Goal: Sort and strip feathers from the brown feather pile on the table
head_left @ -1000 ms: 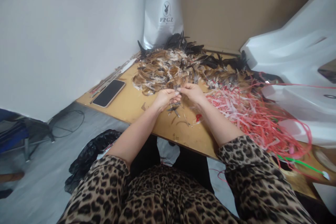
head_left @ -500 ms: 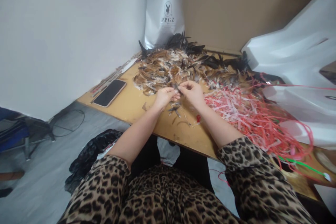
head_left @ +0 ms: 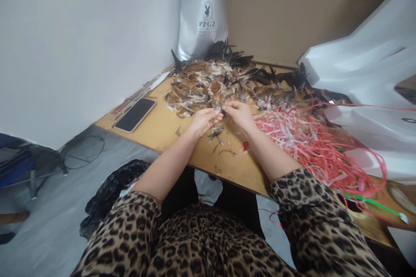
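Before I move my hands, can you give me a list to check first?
1. Left hand pinching the small grey-brown feather tuft: ok, it seems to be.
2. Right hand gripping it too: cannot tell; the fingertips are close, but blurred.
3. Big pile of brown, white and black feathers nearby: ok, just beyond both hands.
4. Flat black-screened phone away from the hands: ok, off to the left.
5. Tangled red and pale-pink plastic-looking strips well away from the right wrist: not ok, they lie close beside it.
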A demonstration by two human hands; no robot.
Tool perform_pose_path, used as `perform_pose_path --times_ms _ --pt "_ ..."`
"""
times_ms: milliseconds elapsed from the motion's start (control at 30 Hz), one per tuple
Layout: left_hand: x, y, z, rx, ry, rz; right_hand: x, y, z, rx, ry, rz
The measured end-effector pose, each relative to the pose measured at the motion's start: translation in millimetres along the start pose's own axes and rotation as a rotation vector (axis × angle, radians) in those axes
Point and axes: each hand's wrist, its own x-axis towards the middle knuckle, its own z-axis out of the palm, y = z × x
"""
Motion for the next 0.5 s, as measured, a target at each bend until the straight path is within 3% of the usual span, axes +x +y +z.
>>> perform_pose_path --times_ms 167,333,500 --pt "-1 5 -1.1 -0.139 -0.034 -0.088 3 6 -2 0.172 -0.093 0.086" --pt "-1 5 -3.5 -0.179 -0.064 -0.128 6 12 -6 0.193 -0.176 0.091" --pt "0 3 -4.2 -0.14 -0.06 -0.108 7 13 -5 0.195 -0.128 0.067"
